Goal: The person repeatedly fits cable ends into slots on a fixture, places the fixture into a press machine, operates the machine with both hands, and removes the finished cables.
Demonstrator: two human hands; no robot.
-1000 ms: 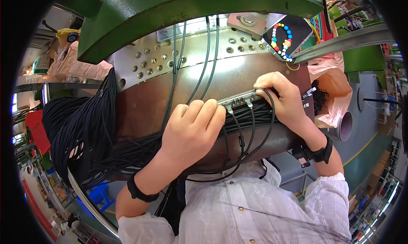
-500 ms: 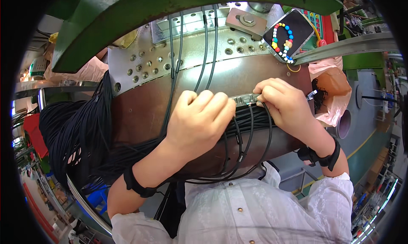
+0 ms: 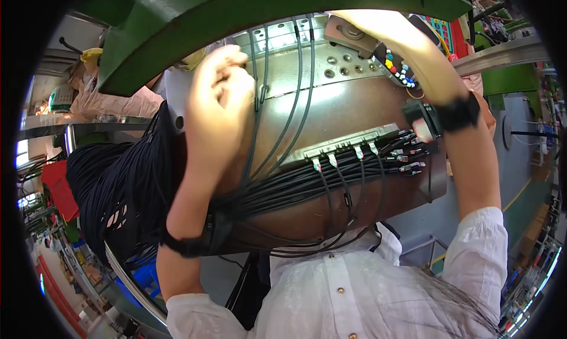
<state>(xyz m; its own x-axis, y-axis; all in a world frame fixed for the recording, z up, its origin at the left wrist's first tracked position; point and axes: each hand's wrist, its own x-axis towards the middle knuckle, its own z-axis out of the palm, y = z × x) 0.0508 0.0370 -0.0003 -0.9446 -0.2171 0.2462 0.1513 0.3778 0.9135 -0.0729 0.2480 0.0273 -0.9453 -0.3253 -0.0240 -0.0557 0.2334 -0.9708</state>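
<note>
My left hand [image 3: 221, 88] is raised beside the black cables [image 3: 258, 73] that hang over the machine front. Its fingers are half curled with gaps between them, slightly blurred, and nothing shows in them. My right hand [image 3: 375, 27] reaches up to the green beam, overexposed, its fingers hidden behind that beam. Below, a slotted metal bar [image 3: 348, 144] lies on the brown surface with several white-ended cable plugs [image 3: 359, 153] seated along its near edge. Under it runs a bundle of black cables [image 3: 277, 185], with metal-tipped connectors [image 3: 407, 156] at its right end.
A thick green beam [image 3: 283, 11] arches across the top. Behind is a metal plate [image 3: 345, 67] with holes and a bolted clamp block [image 3: 348, 34]. A beaded bracelet [image 3: 401, 73] lies beneath my right arm. A large hank of black cable [image 3: 121, 185] hangs at left.
Both hands have left the metal bar. My left hand has moved up and left; my right arm has stretched up to the beam. The bar and its plugs are now uncovered.
</note>
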